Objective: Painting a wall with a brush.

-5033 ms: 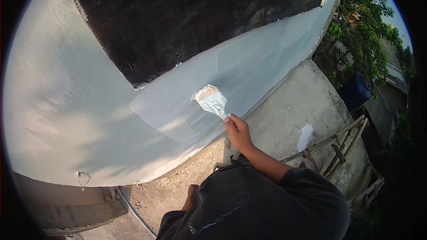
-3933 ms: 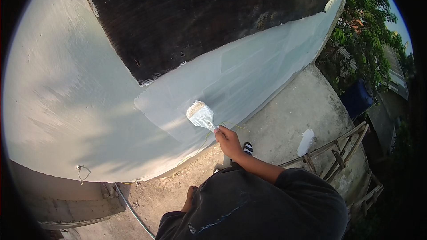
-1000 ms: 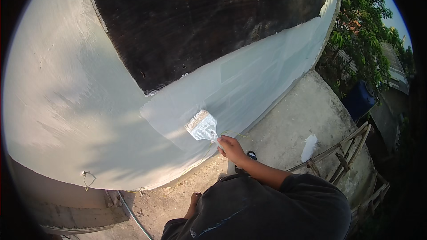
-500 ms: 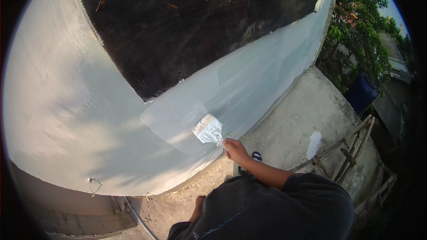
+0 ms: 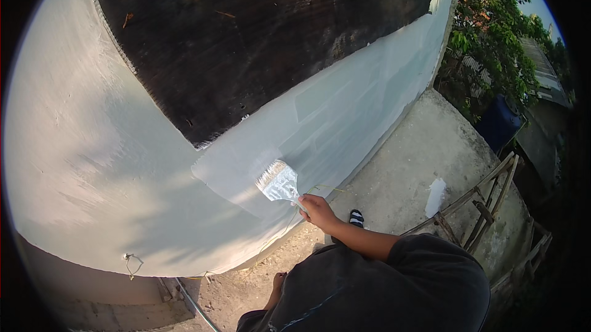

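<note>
My right hand (image 5: 317,211) is closed round the handle of a wide flat paintbrush (image 5: 280,182), whose ferrule is smeared with white paint. The pale bristles point up and left and lie at or close to the pale wall (image 5: 154,178), within a fresher-looking painted patch; I cannot tell whether they touch. Above the brush, a large dark board or panel (image 5: 258,42) sits in the wall, its lower corner edged with white paint marks. My left hand (image 5: 279,281) hangs low beside my dark shirt, partly hidden by it, its fingers too small to make out.
A wooden ladder-like frame (image 5: 477,209) lies at the right on the concrete ledge (image 5: 406,159), near a white paint splotch (image 5: 436,197). Beyond the ledge are a blue barrel (image 5: 500,124) and a leafy tree (image 5: 486,36). A looped wire (image 5: 131,264) sticks out of the wall low at left.
My right hand and the paintbrush have shifted slightly left across the wall. The whole view has moved a little too. My left hand still hangs low.
</note>
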A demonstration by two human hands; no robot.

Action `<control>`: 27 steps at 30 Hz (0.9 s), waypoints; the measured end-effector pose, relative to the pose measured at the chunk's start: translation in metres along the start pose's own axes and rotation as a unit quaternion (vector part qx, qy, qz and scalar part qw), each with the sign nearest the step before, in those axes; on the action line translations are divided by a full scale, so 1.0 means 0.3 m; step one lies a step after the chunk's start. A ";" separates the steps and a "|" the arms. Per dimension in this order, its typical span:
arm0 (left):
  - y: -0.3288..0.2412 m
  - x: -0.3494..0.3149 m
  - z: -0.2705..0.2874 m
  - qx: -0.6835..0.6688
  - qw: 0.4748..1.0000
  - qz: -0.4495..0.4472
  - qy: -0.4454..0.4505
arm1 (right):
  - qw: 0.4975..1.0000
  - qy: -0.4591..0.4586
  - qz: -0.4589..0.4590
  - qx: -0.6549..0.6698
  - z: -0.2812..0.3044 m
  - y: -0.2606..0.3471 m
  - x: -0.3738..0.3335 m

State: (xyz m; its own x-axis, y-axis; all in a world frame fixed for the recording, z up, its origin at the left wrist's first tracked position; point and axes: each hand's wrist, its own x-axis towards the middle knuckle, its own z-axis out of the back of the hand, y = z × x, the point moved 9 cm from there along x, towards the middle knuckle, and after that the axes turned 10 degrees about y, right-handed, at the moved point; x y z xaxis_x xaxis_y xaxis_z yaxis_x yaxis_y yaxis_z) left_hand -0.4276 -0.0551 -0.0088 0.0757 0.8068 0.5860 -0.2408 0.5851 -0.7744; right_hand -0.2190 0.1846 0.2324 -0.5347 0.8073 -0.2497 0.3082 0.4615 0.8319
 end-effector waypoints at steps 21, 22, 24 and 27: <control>0.358 -0.309 -0.042 0.071 0.749 0.650 0.108 | 0.994 0.025 0.051 -0.096 -0.001 0.097 -0.022; 0.344 -0.308 -0.044 0.070 0.748 0.650 0.115 | 0.996 0.033 0.058 -0.066 -0.024 0.134 -0.025; 0.331 -0.326 -0.026 0.068 0.745 0.653 0.119 | 0.996 0.044 0.065 -0.033 -0.076 0.195 -0.021; 0.324 -0.350 -0.010 0.065 0.741 0.657 0.124 | 0.993 0.094 0.068 -0.001 -0.150 0.221 -0.009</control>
State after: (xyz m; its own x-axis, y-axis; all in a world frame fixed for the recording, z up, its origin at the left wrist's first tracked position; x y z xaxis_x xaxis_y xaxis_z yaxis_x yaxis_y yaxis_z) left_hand -0.4560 -0.0827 -0.1461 -0.1346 0.6727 -0.7276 -0.3546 -0.7184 -0.5985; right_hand -0.2326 0.1963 0.3106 -0.6262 0.7788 -0.0373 0.3868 0.3519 0.8524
